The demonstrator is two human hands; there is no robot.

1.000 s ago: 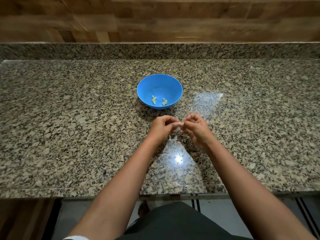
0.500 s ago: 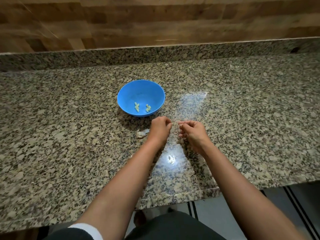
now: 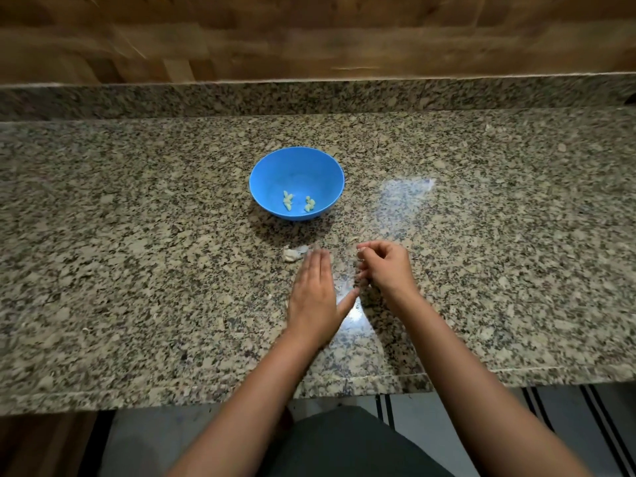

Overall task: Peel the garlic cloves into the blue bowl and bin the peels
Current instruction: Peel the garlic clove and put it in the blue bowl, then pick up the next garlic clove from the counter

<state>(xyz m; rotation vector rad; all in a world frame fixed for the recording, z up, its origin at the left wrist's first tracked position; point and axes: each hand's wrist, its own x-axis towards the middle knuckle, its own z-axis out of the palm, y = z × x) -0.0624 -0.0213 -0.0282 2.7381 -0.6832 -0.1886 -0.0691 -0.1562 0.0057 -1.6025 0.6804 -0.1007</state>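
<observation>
Garlic cloves (image 3: 287, 200), peeled and pale, lie in two small clusters in the bottom of the blue bowl (image 3: 272, 173), one at about 7 o'clock of its centre and the other at about 5 o'clock. The bowl stands upright on the speckled granite counter (image 3: 137, 270), well apart from the near edge.

At 6 o'clock of the bowl I see a small crumpled heap of peels (image 3: 292, 253) on the stone, between the bowl and my view of the left hand (image 3: 315, 290). That hand lies flat, palm down, fingers straight and together, thumb splayed out toward 4 o'clock. Its fingertips are blurred and sit just beside the peels at their 3 o'clock; I cannot tell whether they touch. It holds nothing.

At 3 o'clock of the left hand, near but apart, is the right hand (image 3: 387, 266), its fingers curled inward with thumb and forefinger tips close together. I cannot tell whether anything is inside that curl.

A pale patch of glare (image 3: 402, 197) sits on the counter at 3 o'clock of the bowl. Toward 12 o'clock the counter meets a low granite upstand (image 3: 309, 98), with a wooden wall (image 3: 309, 36) above it. At 6 o'clock, below the counter edge, I see grey floor (image 3: 148, 442) and a dark garment (image 3: 344, 449).
</observation>
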